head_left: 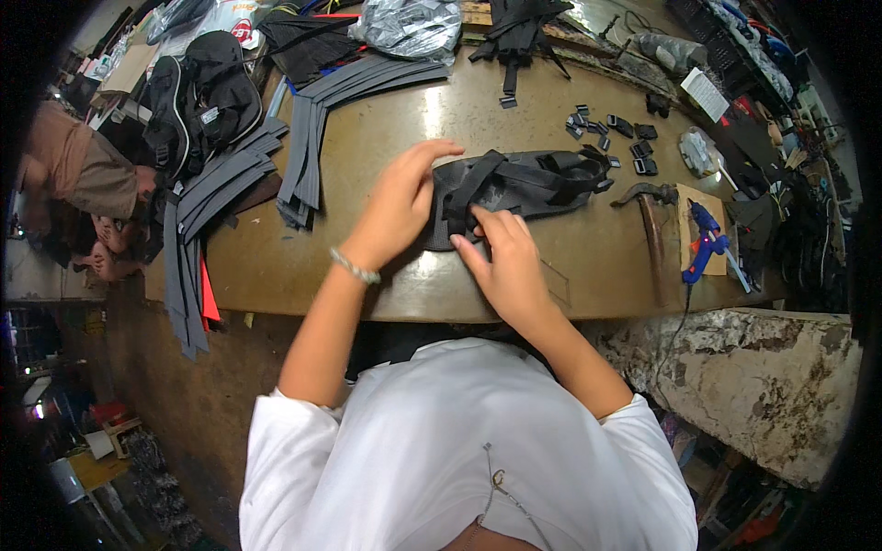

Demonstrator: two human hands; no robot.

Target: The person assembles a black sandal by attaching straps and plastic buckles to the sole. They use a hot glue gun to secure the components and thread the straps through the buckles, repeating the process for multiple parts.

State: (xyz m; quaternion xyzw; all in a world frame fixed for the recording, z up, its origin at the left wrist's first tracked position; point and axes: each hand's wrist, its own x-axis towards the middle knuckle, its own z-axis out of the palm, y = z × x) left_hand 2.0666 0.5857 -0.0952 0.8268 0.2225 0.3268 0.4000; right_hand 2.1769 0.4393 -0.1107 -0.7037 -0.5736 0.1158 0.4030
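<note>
A black padded fabric piece with webbing straps lies on the table in front of me, likely part of a bag. My left hand is at its left end, fingers stretched along the far corner and thumb side against the edge. My right hand bends over the near left part, thumb and fingers closing on a black strap there; the fingertips are partly hidden. Straps cross over the piece, and its right end is bunched up.
Black plastic buckles lie beyond the piece. On the right are a hammer and a blue glue gun with its cord. Grey strips, black backpacks and a clear plastic bag lie left and far. Another person sits left.
</note>
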